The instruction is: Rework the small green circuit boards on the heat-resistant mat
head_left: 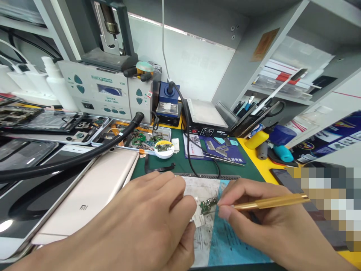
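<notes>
A small green circuit board (pixel 208 205) lies between my hands on a worn white and blue work mat (pixel 225 241). My left hand (pixel 158 214) is closed at the board's left side, its fingers curled in. Whatever it may grip is hidden behind the knuckles. Beside the board's right end, my right hand (pixel 262 214) is closed around a slim gold pen-shaped tool (pixel 270 202). The shaft slants up to the right across the hand, and its working tip is hidden at the fingertips. A pale piece (pixel 199 220) shows under the board, next to my left fingers.
Phones, including a pale one (pixel 84 199), lie at left beneath a thick black hose (pixel 113 145). A QUICK station (pixel 113 90), a tray of boards (pixel 166 134) and a hot plate (pixel 207 113) stand behind. Tweezers (pixel 222 159) and a yellow bottle (pixel 256 139) lie at right.
</notes>
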Action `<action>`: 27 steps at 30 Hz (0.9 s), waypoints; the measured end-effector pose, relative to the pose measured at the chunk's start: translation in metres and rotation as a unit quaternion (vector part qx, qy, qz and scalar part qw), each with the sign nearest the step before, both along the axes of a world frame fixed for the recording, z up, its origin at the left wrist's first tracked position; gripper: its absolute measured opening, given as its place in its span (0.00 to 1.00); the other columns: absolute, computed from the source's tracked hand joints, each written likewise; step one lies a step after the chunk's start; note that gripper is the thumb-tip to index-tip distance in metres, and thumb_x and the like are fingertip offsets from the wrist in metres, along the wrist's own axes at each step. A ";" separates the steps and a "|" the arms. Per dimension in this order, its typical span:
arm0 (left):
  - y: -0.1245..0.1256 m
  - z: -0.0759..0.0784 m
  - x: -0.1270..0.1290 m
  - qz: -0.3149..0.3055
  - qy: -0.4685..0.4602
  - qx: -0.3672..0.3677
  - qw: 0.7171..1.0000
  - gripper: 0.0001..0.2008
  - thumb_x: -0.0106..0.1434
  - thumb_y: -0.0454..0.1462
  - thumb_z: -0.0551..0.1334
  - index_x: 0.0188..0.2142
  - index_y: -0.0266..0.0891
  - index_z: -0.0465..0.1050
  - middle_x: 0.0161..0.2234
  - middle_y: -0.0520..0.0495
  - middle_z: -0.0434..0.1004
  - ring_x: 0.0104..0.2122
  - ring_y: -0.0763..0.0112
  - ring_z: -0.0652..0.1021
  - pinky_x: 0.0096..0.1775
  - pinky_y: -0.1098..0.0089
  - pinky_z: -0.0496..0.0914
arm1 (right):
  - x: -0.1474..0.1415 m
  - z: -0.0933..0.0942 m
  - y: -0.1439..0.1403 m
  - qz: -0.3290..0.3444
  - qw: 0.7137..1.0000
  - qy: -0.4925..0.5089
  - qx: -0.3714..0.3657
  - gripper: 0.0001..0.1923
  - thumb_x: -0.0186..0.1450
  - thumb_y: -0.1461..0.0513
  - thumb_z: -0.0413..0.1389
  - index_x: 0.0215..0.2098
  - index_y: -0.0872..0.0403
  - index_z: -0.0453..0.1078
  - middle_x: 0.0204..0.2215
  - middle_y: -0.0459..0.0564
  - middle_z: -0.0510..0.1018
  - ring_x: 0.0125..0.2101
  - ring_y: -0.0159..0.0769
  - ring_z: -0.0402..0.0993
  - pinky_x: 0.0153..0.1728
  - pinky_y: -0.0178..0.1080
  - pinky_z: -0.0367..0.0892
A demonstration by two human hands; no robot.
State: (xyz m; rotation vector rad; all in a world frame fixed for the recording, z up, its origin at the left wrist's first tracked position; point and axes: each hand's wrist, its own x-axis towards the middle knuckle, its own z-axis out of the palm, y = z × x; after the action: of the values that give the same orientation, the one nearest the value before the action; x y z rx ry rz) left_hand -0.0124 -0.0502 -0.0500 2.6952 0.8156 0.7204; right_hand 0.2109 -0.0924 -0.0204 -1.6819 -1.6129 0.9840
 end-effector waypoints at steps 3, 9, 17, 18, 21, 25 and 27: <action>0.000 -0.002 0.000 -0.001 -0.001 -0.007 1.000 0.06 0.65 0.32 0.61 0.31 0.44 0.67 0.29 0.51 0.65 0.29 0.63 0.65 0.30 0.60 0.59 | 0.000 -0.001 0.000 0.002 1.000 -0.001 0.001 0.08 0.62 0.59 0.62 0.26 0.52 0.74 0.20 0.44 0.70 0.17 0.27 0.56 0.15 0.30 0.55; -0.002 -0.006 -0.001 -0.003 -0.008 -0.036 0.999 0.06 0.65 0.32 0.61 0.33 0.44 0.67 0.32 0.52 0.66 0.32 0.63 0.66 0.33 0.59 0.60 | 0.000 0.001 0.000 -0.007 1.000 0.007 -0.011 0.07 0.60 0.60 0.64 0.26 0.51 0.73 0.20 0.42 0.70 0.17 0.27 0.57 0.16 0.30 0.54; -0.002 -0.007 0.000 -0.004 -0.006 -0.038 0.999 0.05 0.66 0.33 0.61 0.34 0.44 0.67 0.32 0.51 0.65 0.33 0.62 0.66 0.35 0.58 0.60 | -0.001 0.002 -0.001 -0.014 1.000 0.002 -0.017 0.07 0.60 0.59 0.64 0.26 0.51 0.74 0.21 0.43 0.70 0.17 0.27 0.57 0.16 0.30 0.55; -0.002 -0.008 0.000 -0.006 -0.006 -0.040 0.999 0.05 0.66 0.33 0.61 0.34 0.44 0.67 0.32 0.51 0.65 0.33 0.62 0.66 0.35 0.58 0.59 | -0.001 0.002 -0.001 -0.014 1.000 -0.001 -0.017 0.07 0.60 0.58 0.64 0.26 0.51 0.74 0.21 0.43 0.70 0.17 0.27 0.57 0.16 0.30 0.56; -0.002 -0.007 0.000 -0.001 -0.006 -0.042 0.999 0.05 0.66 0.33 0.61 0.35 0.44 0.67 0.33 0.51 0.66 0.33 0.62 0.66 0.35 0.58 0.59 | 0.000 0.002 0.000 -0.007 1.000 -0.011 -0.013 0.08 0.62 0.58 0.62 0.26 0.51 0.75 0.21 0.44 0.72 0.18 0.28 0.58 0.16 0.30 0.57; -0.001 -0.005 0.000 -0.003 -0.004 -0.024 1.000 0.06 0.65 0.33 0.61 0.33 0.44 0.67 0.31 0.52 0.65 0.30 0.63 0.66 0.32 0.60 0.60 | 0.004 0.000 0.003 0.038 0.998 -0.040 -0.006 0.09 0.65 0.58 0.60 0.28 0.51 0.76 0.21 0.45 0.73 0.18 0.28 0.60 0.15 0.29 0.58; 0.000 -0.004 0.000 0.000 -0.004 -0.014 1.000 0.06 0.65 0.33 0.61 0.32 0.44 0.67 0.30 0.52 0.65 0.30 0.63 0.66 0.31 0.60 0.60 | 0.005 -0.001 0.004 0.063 0.996 -0.058 0.001 0.09 0.66 0.58 0.59 0.29 0.51 0.76 0.20 0.45 0.73 0.17 0.29 0.61 0.15 0.29 0.58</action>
State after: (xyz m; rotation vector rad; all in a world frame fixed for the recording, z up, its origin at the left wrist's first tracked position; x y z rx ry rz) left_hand -0.0126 -0.0506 -0.0539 2.6650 0.8176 0.7143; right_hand 0.2163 -0.0883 -0.0209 -1.6801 -1.8150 0.9596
